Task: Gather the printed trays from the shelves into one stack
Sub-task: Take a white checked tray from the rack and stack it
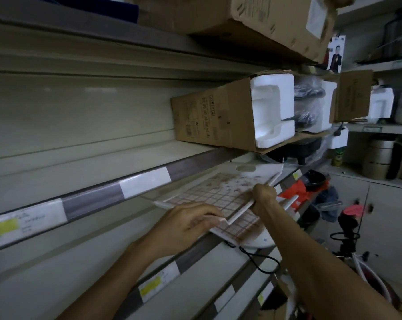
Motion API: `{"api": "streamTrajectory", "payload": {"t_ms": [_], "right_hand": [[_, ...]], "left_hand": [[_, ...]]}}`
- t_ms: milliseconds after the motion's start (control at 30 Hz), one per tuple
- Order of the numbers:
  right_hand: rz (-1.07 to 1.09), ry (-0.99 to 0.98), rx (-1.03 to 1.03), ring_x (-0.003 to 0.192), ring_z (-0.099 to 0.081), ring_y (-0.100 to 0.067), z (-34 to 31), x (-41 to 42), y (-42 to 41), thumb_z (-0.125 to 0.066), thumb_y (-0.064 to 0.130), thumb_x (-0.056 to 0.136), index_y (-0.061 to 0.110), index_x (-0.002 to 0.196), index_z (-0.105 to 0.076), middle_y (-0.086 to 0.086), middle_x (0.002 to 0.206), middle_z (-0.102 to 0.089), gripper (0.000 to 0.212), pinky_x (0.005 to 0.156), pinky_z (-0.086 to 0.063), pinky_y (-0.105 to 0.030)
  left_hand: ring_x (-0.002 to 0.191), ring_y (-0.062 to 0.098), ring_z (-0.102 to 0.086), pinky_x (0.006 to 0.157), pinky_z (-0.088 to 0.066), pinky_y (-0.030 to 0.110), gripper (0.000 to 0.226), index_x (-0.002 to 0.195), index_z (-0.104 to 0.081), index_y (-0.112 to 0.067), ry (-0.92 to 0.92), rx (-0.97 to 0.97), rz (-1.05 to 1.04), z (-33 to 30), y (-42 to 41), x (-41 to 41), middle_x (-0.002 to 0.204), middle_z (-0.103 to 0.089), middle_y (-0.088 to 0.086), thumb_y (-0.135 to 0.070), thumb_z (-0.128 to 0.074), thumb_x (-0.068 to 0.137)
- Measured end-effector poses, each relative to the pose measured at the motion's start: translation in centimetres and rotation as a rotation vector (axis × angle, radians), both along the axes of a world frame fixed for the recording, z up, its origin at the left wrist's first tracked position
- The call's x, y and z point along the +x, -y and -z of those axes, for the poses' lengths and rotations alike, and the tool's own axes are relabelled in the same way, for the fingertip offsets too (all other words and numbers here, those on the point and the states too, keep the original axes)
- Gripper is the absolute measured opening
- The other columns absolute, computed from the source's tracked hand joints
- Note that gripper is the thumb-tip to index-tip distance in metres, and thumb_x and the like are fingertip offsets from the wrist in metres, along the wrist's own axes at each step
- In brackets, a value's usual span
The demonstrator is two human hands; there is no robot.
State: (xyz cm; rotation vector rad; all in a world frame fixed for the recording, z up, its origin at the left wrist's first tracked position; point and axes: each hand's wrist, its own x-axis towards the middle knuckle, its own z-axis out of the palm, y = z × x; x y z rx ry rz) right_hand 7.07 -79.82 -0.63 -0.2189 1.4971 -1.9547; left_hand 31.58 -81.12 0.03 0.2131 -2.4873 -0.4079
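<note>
A white printed tray (220, 192) with a brown grid and a floral pattern sticks out over the shelf edge (98, 192). A second tray (241, 225) with the same print lies beneath it, offset toward me. My right hand (263, 197) grips the right rim of the upper tray. My left hand (188, 225) rests on the near left corner, its fingers curled over the upper tray's edge. A round white object (262, 241) peeks out under the lower tray.
An open cardboard box (209, 121) with white foam inserts lies on the shelf above the trays. Another large box (253, 21) sits on the top shelf. Appliances, red packaging (292, 192) and a black cord (262, 262) crowd the right side.
</note>
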Motion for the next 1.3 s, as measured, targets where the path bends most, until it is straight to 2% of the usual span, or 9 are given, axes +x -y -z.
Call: {"api": "streamTrajectory", "payload": {"t_ms": [233, 367, 500, 633, 800, 933, 1067, 1200, 1300], "right_hand": [[-0.027, -0.182, 0.025, 0.079, -0.057, -0.037, -1.4, 0.2, -8.1, -0.037, -0.008, 0.091, -0.006, 0.090, -0.050, -0.024, 0.094, -0.059, 0.013, 0.082, -0.055, -0.057], [-0.079, -0.191, 0.014, 0.069, -0.060, -0.035, -1.2, 0.7, -12.8, -0.038, -0.013, 0.086, -0.007, 0.095, -0.053, -0.021, 0.085, -0.058, 0.018, 0.052, -0.057, -0.044], [-0.138, -0.225, 0.008, 0.069, -0.059, -0.033, -0.8, 1.3, -17.1, -0.045, -0.015, 0.084, -0.013, 0.092, -0.056, -0.022, 0.089, -0.057, 0.013, 0.083, -0.056, -0.055], [-0.220, -0.258, 0.035, 0.071, -0.064, -0.035, 1.0, 2.0, -20.8, -0.054, -0.004, 0.087, -0.014, 0.102, -0.058, -0.019, 0.082, -0.062, 0.018, 0.066, -0.059, -0.044], [-0.363, -0.295, 0.042, 0.080, -0.067, -0.034, 3.2, 4.3, -24.7, -0.056, 0.011, 0.095, -0.001, 0.104, -0.060, -0.021, 0.098, -0.067, 0.016, 0.067, -0.061, -0.042], [-0.485, -0.281, 0.010, 0.089, -0.069, -0.036, 5.0, 7.0, -26.7, -0.060, 0.020, 0.094, 0.007, 0.102, -0.062, -0.019, 0.100, -0.070, 0.016, 0.074, -0.060, -0.045], [-0.564, -0.305, -0.040, 0.080, -0.069, -0.028, 6.6, 10.6, -27.1, -0.063, 0.023, 0.093, 0.007, 0.107, -0.066, -0.013, 0.095, -0.072, 0.021, 0.065, -0.061, -0.035], [-0.679, -0.305, -0.076, 0.095, -0.070, -0.034, 7.6, 14.6, -26.6, -0.066, 0.026, 0.091, 0.009, 0.114, -0.068, -0.015, 0.106, -0.073, 0.029, 0.087, -0.057, -0.050], [-0.753, -0.313, -0.099, 0.095, -0.070, -0.030, 8.0, 18.8, -26.0, -0.065, 0.025, 0.092, 0.009, 0.111, -0.070, -0.012, 0.105, -0.074, 0.026, 0.086, -0.057, -0.044]], "left_hand": [[0.098, -0.003, -0.064, 0.081, -0.046, 0.009, 0.022, 0.101, -0.071, -0.030, -0.148, 0.288, -0.227, -1.2, -5.6, 1.5, 0.102, -0.071, -0.019, -0.034, -0.049, 0.099], [0.094, -0.001, -0.065, 0.077, -0.045, 0.008, 0.017, 0.100, -0.071, -0.027, -0.165, 0.340, -0.378, -0.6, -8.1, 2.7, 0.102, -0.072, -0.016, -0.029, -0.054, 0.098], [0.093, 0.000, -0.063, 0.073, -0.045, 0.017, 0.012, 0.095, -0.068, -0.032, -0.122, 0.387, -0.535, 0.0, -10.3, 4.5, 0.104, -0.069, -0.014, -0.030, -0.057, 0.096], [0.099, 0.010, -0.063, 0.083, -0.046, 0.025, 0.014, 0.099, -0.068, -0.028, -0.037, 0.480, -0.705, 1.3, -12.7, 7.5, 0.108, -0.068, -0.010, -0.035, -0.057, 0.094], [0.081, 0.018, -0.064, 0.072, -0.050, 0.030, 0.034, 0.097, -0.069, -0.012, -0.097, 0.932, -0.697, 3.3, -18.2, 10.5, 0.096, -0.071, 0.011, -0.043, -0.055, 0.095], [0.097, 0.025, -0.071, 0.092, -0.055, 0.043, 0.034, 0.110, -0.070, -0.017, -0.257, 1.078, -0.689, 6.2, -22.4, 12.9, 0.109, -0.074, 0.010, -0.040, -0.048, 0.099], [0.096, 0.019, -0.073, 0.096, -0.053, 0.044, 0.037, 0.111, -0.071, -0.020, -0.346, 1.080, -0.785, 8.4, -26.4, 15.7, 0.103, -0.077, 0.001, -0.046, -0.049, 0.097], [0.078, 0.005, -0.073, 0.076, -0.056, 0.026, 0.030, 0.100, -0.071, -0.026, -0.464, 1.048, -0.886, 9.0, -29.8, 19.5, 0.087, -0.078, -0.009, -0.043, -0.047, 0.098], [0.080, 0.012, -0.073, 0.076, -0.056, 0.031, 0.033, 0.098, -0.068, -0.027, -0.489, 0.994, -1.039, 9.1, -32.0, 23.2, 0.086, -0.077, -0.006, -0.050, -0.045, 0.096]]}}
